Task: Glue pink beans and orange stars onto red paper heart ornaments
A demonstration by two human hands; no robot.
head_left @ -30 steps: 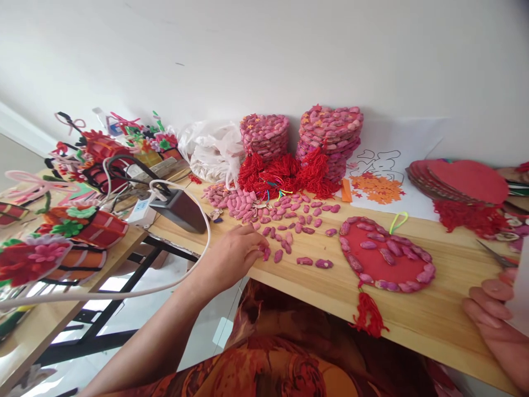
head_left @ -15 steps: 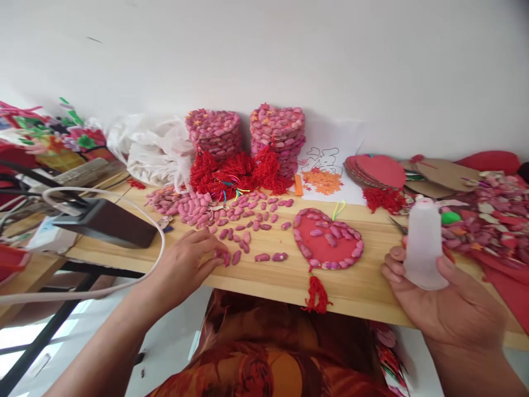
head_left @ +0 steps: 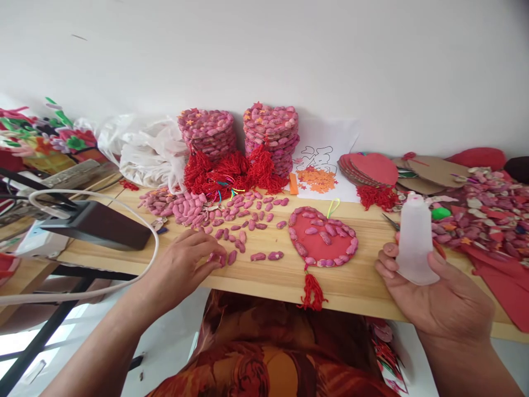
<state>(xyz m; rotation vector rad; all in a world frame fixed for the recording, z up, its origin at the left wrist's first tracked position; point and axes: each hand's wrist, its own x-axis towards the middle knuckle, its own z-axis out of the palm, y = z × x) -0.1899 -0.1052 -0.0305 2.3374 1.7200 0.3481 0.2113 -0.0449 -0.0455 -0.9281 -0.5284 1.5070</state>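
My left hand [head_left: 185,267] rests at the front of the wooden table, its thumb and fingers closed on a pink-dyed peanut [head_left: 212,257] that they partly cover. Close to the fingertips lies another peanut [head_left: 232,257]. In my right hand [head_left: 440,289] is a translucent white squeeze bottle [head_left: 414,242], held upright with the nozzle up. Between the hands lies a red heart-shaped board [head_left: 322,247], edged with peanuts and with several more across its upper part. It has a yellow loop [head_left: 333,208] at the top and a red tassel [head_left: 313,292] over the table's front edge.
Loose pink peanuts [head_left: 190,208] spread over the table's left middle. Behind stand two stacks of peanut-covered pieces [head_left: 270,129] with tassels. Orange paper stars [head_left: 317,180] lie on white paper. Heart boards [head_left: 376,168] and scraps [head_left: 491,209] fill the right; a black box [head_left: 97,223] and cable sit left.
The whole view has shifted slightly, so things appear a little further left. The left hand stays by the same peanuts, and the right hand still holds the bottle.
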